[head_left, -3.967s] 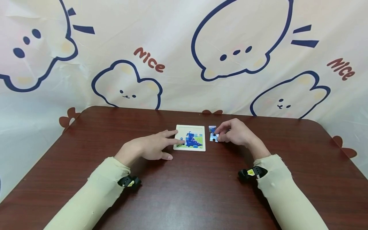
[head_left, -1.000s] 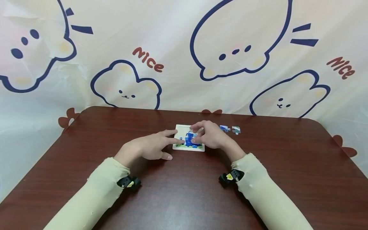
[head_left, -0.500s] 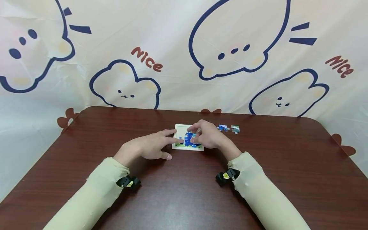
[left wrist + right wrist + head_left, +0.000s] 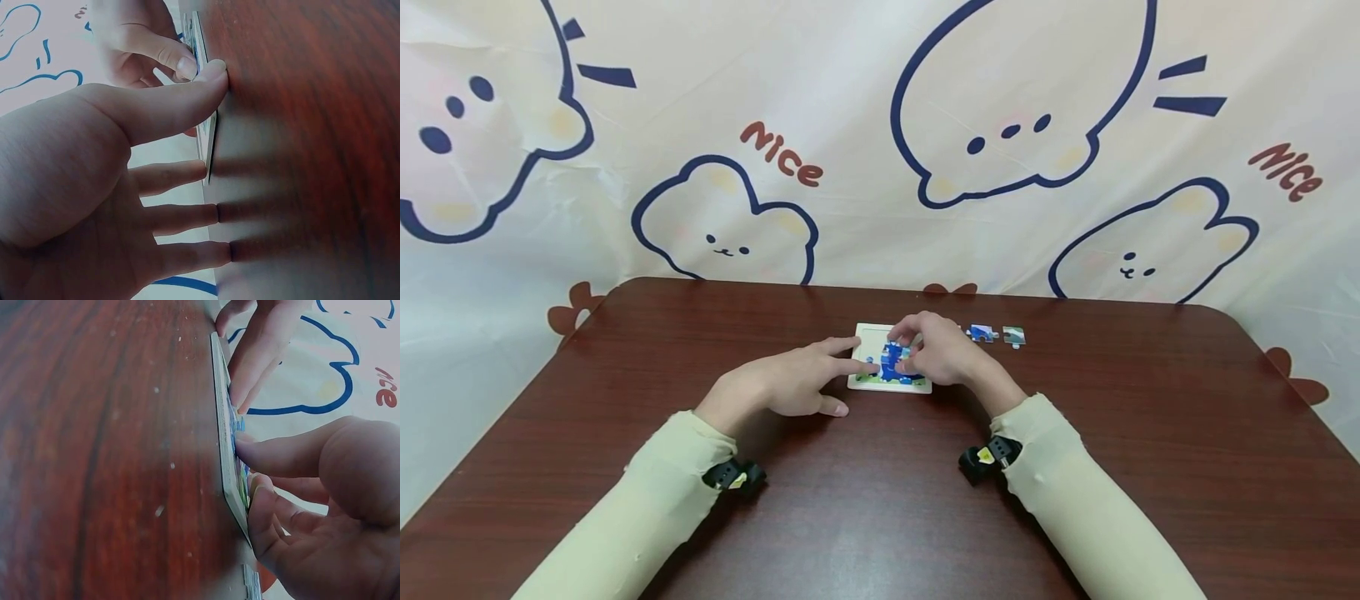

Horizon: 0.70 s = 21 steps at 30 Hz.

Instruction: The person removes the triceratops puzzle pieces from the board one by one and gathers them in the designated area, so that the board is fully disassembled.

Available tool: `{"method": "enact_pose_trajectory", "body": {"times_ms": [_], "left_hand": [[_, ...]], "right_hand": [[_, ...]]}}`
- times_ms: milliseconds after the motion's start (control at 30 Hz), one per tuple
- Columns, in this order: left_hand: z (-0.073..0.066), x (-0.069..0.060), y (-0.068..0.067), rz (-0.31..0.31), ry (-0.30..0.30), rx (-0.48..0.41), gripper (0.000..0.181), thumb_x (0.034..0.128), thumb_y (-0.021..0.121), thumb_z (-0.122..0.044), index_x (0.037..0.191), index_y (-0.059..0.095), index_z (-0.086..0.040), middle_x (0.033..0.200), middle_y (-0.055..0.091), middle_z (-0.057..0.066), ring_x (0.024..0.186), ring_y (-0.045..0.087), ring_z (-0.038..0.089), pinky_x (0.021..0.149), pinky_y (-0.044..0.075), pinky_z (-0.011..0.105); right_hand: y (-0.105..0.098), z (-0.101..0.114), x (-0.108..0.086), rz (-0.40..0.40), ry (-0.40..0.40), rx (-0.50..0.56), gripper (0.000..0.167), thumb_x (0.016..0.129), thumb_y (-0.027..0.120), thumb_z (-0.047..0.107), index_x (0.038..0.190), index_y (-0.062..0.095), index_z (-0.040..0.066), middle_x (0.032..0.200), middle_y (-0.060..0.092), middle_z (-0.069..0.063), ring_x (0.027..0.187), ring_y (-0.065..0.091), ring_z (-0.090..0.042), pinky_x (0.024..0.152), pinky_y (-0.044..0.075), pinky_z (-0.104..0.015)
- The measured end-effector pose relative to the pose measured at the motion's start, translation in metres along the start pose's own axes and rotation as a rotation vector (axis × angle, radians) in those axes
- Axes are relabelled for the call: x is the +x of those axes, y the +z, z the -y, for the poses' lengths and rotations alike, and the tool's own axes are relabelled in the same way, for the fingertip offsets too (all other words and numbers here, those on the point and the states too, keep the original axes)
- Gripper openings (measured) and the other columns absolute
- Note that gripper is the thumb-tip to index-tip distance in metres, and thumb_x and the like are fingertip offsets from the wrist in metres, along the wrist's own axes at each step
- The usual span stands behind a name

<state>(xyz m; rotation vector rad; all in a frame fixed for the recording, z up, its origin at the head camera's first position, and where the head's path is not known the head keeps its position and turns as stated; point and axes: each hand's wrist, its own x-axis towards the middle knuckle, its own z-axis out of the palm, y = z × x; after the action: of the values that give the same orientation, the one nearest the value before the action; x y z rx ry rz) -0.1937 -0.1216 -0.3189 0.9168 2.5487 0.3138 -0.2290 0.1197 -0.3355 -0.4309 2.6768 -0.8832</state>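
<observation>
The left hand touches a white puzzle tray with spread fingers. The right hand is over its blue picture. Two loose pieces lie nearby on the brown table.

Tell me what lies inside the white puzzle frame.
Blue puzzle pieces, with green along the bottom. The right hand covers much of the right side, the left hand part of the left; what's beneath is hidden.
</observation>
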Motion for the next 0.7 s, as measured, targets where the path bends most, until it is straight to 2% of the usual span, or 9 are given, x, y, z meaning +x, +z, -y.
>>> {"method": "enact_pose_trajectory", "body": {"times_ms": [400, 700], "left_hand": [[-0.0004, 0.0009, 0.0004, 0.0, -0.004, -0.011, 0.066, 0.1014, 0.073, -0.026, 0.162, 0.047, -0.028, 0.177, 0.022, 0.019, 0.161, 0.028, 0.045, 0.125, 0.037, 0.062], [-0.0024, 0.0025, 0.0026, -0.017, 0.009, 0.0, 0.067, 0.1018, 0.073, -0.026, 0.162, 0.045, -0.032, 0.176, 0.023, 0.02, 0.161, 0.028, 0.047, 0.124, 0.037, 0.064]], "right_hand": [[0.0007, 0.0025, -0.0011, -0.017, 0.015, 0.022, 0.041, 0.094, 0.08, 0.011, 0.133, 0.069, 0.015, 0.125, 0.068, -0.009, 0.108, 0.062, -0.026, 0.096, 0.057, -0.042], [0.002, 0.0013, 0.0003, -0.024, 0.017, 0.021, 0.04, 0.093, 0.081, 0.011, 0.132, 0.07, 0.015, 0.123, 0.068, -0.008, 0.103, 0.063, -0.025, 0.091, 0.056, -0.038]]}}
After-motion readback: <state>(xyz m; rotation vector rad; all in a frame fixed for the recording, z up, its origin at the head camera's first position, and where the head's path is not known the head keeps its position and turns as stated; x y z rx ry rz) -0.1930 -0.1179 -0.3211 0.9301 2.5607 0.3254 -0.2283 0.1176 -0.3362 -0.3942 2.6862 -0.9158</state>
